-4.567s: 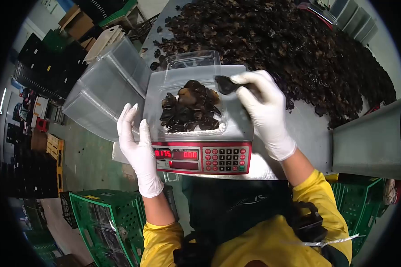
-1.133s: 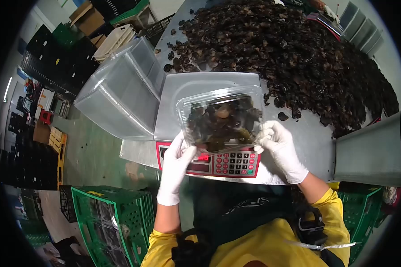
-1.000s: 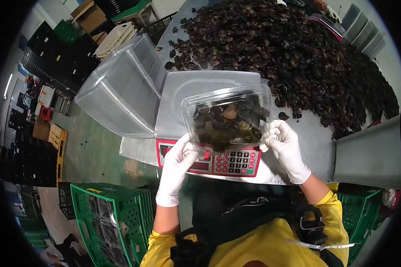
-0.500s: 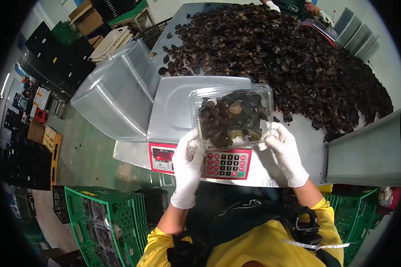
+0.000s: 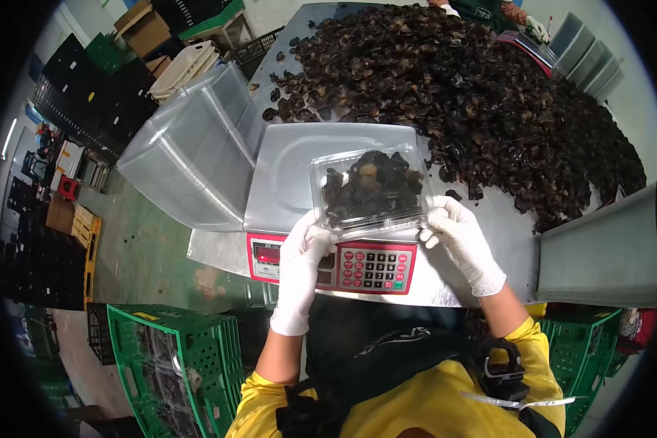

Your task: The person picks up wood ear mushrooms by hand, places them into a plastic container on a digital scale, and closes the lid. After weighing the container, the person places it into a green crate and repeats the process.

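Observation:
A clear plastic container (image 5: 336, 227) with dark, curled wood ear mushrooms (image 5: 378, 182) inside is held over the front of the scale's metal plate (image 5: 285, 157). White-gloved, my left hand (image 5: 299, 266) pinches its near left corner. At the near right corner, the fingers of my right hand (image 5: 460, 242), also gloved, are closed on the rim. Just below the container is the red scale panel (image 5: 378, 267), with its keypad in view and a red-lit display at the left. My left hand covers part of that panel.
A large heap of wood ear mushrooms (image 5: 489, 102) covers the far table. Stacked clear containers (image 5: 190, 150) stand left of the scale, more (image 5: 598, 248) at the right. Green crates (image 5: 175, 365) flank me below. A co-worker's gloved hand (image 5: 538, 29) shows beyond the heap.
The container has come down toward the scale plate and shifted slightly left, now tilted flatter. The mushrooms in it have settled toward the middle. Both hands stay at its near corners.

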Tool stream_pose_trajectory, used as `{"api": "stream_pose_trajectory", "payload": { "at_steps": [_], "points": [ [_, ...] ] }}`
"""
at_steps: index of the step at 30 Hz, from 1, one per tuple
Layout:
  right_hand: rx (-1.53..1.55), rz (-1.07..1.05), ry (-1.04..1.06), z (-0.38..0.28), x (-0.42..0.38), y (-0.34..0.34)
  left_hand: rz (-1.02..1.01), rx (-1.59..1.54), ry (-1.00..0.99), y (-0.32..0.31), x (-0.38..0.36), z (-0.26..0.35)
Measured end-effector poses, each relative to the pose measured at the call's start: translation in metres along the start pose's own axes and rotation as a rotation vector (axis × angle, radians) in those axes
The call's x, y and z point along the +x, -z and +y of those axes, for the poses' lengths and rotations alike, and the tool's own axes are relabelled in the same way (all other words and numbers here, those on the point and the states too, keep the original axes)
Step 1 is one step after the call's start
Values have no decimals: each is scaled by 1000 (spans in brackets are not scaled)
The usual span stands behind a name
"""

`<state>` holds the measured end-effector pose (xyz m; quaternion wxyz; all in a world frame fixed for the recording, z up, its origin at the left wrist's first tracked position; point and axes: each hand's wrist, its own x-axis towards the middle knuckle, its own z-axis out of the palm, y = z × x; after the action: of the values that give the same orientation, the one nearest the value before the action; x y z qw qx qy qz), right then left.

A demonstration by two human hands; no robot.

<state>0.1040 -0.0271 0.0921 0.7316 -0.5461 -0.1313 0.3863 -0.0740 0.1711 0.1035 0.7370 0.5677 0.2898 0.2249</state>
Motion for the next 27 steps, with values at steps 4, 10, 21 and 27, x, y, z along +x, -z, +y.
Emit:
{"api": "stream_pose_trajectory", "payload": {
  "at_steps": [4, 10, 21, 27],
  "points": [
    [22, 15, -101, -5, 4, 4, -44, 117, -31, 6, 2, 8],
    [-23, 4, -94, -15, 0, -7, 156, 256, -309, 29, 48, 8],
    [-111, -2, -165, -26, -2, -3, 253, 900, -748, -8, 92, 49],
    [-141, 13, -152, -26, -4, -7, -97, 1162, -976, -28, 124, 31]
  ]
}}
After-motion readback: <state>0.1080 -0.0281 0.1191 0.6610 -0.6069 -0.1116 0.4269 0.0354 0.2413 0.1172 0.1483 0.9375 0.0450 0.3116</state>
